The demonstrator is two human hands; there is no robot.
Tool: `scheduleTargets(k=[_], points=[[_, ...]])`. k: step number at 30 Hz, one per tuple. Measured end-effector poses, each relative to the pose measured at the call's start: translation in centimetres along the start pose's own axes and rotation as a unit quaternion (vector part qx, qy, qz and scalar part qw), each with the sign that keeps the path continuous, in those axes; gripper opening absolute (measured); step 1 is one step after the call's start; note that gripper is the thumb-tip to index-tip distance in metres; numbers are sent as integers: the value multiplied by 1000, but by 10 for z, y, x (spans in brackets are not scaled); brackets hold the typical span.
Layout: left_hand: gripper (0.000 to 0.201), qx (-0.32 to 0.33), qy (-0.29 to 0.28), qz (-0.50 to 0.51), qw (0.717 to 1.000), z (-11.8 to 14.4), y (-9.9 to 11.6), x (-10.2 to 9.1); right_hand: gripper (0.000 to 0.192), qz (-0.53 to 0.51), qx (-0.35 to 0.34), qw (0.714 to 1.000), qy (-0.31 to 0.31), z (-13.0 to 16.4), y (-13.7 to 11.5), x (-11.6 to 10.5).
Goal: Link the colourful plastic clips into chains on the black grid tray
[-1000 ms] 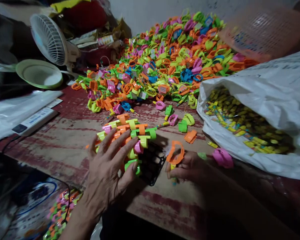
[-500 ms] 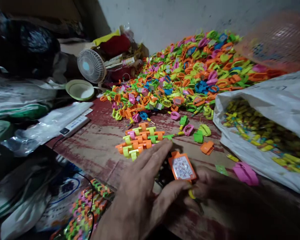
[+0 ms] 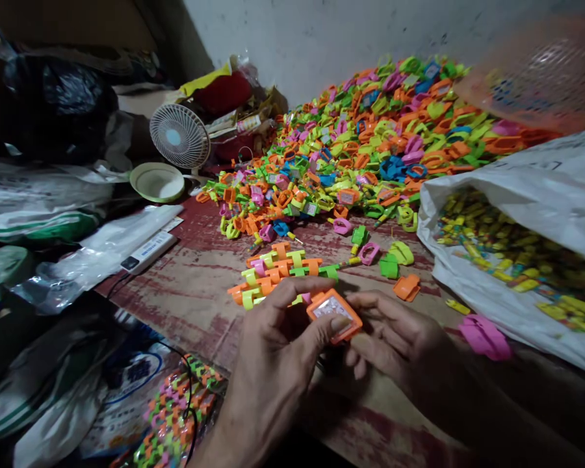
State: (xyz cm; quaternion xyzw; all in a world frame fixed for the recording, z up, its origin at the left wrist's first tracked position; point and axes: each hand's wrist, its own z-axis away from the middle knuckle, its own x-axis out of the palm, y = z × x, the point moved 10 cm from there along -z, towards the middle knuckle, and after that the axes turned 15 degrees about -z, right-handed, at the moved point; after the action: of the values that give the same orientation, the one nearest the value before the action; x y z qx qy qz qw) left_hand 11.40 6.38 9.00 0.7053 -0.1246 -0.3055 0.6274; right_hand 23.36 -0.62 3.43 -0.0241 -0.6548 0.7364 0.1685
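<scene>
An orange toy watch (image 3: 342, 330) with a clear-covered dial is between my hands, tilted. My left hand (image 3: 277, 364) grips it, the thumb lying across the dial and the fingers behind. My right hand (image 3: 400, 338) pinches its right edge with bent fingers; whatever else they may hold is hidden. Just beyond my left fingers, toy watches in orange, yellow, green and pink sit in tight rows (image 3: 277, 270). To the right lie a loose orange toy watch (image 3: 407, 287), a yellow-green one (image 3: 401, 253) and a large pink one (image 3: 485, 337).
A big heap of colourful toy watches (image 3: 351, 149) rises against the wall. On the right, a white sack (image 3: 526, 162) holds many small yellow pieces (image 3: 511, 260). At left are a fan (image 3: 180, 135), a bowl (image 3: 156, 182) and a power strip (image 3: 149, 252) by the worn table edge.
The orange toy watch has shifted left and tilted. My left thumb has moved onto its dial, and my left fingers have curled round it. The yellow bit by my right fingers no longer shows.
</scene>
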Motion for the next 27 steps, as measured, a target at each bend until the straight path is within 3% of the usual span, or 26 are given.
scheduleTargets(k=[3,8,14,20,23,27], points=[[20,27,16,-10,999,-2,3,1,46,13,-28,998,46,2,-7,-5],[15,76,40,-28,996,-6,9,4,30,91,-64,993,27,4,-15,-7],[13,39,-11,22,999,-15,1,23,20,119,-81,989,18,6,-23,-5],[15,37,32,-46,998,-14,7,20,24,154,-155,974,60,8,-32,-2],[17,47,12,-72,996,-15,10,22,28,150,-156,975,54,6,-30,-2],[25,18,-56,-54,997,-17,6,26,26,118,-120,985,46,0,-20,-11]])
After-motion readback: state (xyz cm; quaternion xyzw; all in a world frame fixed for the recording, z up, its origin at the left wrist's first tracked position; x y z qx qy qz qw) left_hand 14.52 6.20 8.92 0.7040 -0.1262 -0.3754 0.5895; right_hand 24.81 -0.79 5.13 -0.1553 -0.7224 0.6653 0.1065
